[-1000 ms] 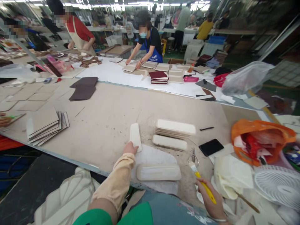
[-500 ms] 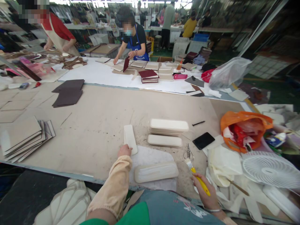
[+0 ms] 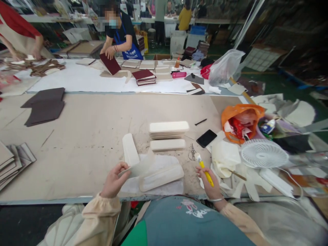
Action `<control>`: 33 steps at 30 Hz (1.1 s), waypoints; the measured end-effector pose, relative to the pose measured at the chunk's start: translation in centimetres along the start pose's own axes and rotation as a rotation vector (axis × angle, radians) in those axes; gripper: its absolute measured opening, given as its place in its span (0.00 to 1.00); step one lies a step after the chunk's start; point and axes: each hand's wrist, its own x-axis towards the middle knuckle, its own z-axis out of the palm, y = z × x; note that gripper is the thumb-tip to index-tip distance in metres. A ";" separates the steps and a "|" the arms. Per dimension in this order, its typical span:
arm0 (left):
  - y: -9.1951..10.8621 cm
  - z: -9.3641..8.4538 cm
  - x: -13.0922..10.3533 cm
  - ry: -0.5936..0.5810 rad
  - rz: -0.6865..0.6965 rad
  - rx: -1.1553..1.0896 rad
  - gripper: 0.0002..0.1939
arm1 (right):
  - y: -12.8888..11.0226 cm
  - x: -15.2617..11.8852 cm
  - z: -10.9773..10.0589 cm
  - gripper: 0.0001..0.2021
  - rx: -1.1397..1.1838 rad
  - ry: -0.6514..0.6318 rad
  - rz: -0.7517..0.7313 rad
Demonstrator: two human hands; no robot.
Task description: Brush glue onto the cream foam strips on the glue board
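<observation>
Seemingly manoeuvred a pale strip (image 3: 138,168), pinched in left hand (image 3: 114,180); clasped brush (image 3: 210,180) in curled right hand (image 3: 213,192); likely needed light handling above white sheet (image 3: 169,161) between.

A black phone (image 3: 206,138) lies left of an orange bag (image 3: 228,112), with a white fan (image 3: 264,153) near both.

Left hand (image 3: 116,179) lower centre-left, thumb and index pinched together, left forearm (image 3: 96,220) angled up from bottom edge; right hand (image 3: 210,184) lower right of centre, fingers curled, right forearm (image 3: 242,220) slanting in from lower right.
</observation>
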 end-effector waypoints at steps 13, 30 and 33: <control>-2.8 9.6 -7.7 -0.204 -0.284 -0.237 0.13 | -1.6 -3.0 -0.2 0.18 0.048 -0.281 0.135; -8.9 8.0 -4.8 0.196 -0.377 0.231 0.16 | 0.6 0.1 4.2 0.12 -0.366 -0.213 -0.179; -9.0 7.8 -3.9 0.169 -0.398 0.352 0.16 | 1.4 0.9 4.9 0.12 -0.411 -0.207 -0.203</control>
